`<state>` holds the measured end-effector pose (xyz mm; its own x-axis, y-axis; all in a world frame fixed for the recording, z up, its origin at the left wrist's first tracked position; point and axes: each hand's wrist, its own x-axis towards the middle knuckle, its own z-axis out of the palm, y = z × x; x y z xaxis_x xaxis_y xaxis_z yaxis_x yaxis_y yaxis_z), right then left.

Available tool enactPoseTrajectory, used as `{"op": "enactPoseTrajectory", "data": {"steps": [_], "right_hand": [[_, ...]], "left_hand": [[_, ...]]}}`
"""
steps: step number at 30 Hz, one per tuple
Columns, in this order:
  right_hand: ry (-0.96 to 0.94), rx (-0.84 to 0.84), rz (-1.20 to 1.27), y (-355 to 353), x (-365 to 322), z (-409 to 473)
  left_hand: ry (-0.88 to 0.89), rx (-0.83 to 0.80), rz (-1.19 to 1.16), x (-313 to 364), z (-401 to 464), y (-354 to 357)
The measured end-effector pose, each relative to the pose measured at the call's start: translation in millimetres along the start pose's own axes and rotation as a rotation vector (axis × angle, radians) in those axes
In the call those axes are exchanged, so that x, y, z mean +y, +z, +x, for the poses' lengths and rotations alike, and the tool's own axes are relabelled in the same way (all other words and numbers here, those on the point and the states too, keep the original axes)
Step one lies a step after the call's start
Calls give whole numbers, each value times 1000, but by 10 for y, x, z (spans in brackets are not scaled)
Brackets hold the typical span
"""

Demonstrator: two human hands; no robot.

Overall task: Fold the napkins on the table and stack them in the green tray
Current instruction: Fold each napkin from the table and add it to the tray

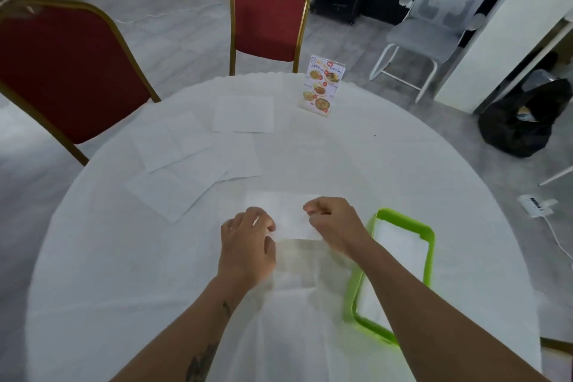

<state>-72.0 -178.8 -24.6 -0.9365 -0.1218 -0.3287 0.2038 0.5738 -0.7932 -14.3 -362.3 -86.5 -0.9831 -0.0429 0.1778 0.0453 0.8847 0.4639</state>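
Both hands pinch one napkin [290, 217] on the table [387, 158]: left hand [248, 240] at its left edge, right hand [333, 225] at its right edge. The green tray [429, 245] lies just right.

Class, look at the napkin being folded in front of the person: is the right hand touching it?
Touching. The head view shows the right hand with its fingertips pinching the right edge of the napkin; no gap shows between them.

Green tray [429, 237] close on the right, loose napkins [186, 161] spread far left, menu stand [322, 87] upright at far edge, bare desk [387, 158] between.
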Motion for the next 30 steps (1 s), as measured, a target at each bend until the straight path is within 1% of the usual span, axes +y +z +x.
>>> {"op": "enactPoseTrajectory", "data": {"steps": [2,4,6,9,12,14,18,21,24,27,29,30], "right_hand": [[8,28,49,57,-10,-130],[-24,83,26,145,-36,-231],[-78,97,-22,245,-65,-339],[-164,20,-137,385,-94,-506],[-232,-71,-270,516,-141,-630],[-270,-109,-346,587,-176,-681],[-363,-127,-483,649,-263,-737],[-446,-122,-640,637,-339,-734],[-527,-149,-793,641,-373,-742],[-559,-264,-780,702,-335,-783],[-553,-328,-644,770,-250,-819],[-543,-318,-532,801,-204,-836]], "left_hand": [[-5,-39,-29,11,-154,-39],[-3,-105,-58,29,-291,-64],[2,-175,-105,41,-416,-91],[-10,-214,-205,36,-618,-163],[-130,-231,-295,-16,-788,-275],[-191,-203,-328,-74,-847,-333],[-312,-103,-292,-223,-859,-396],[-354,-82,-268,-333,-858,-385],[-354,-88,-262,-395,-865,-364],[-376,-56,-337,-417,-877,-415],[-375,-41,-351,-475,-893,-454],[-373,-43,-352,-514,-900,-468]]}}
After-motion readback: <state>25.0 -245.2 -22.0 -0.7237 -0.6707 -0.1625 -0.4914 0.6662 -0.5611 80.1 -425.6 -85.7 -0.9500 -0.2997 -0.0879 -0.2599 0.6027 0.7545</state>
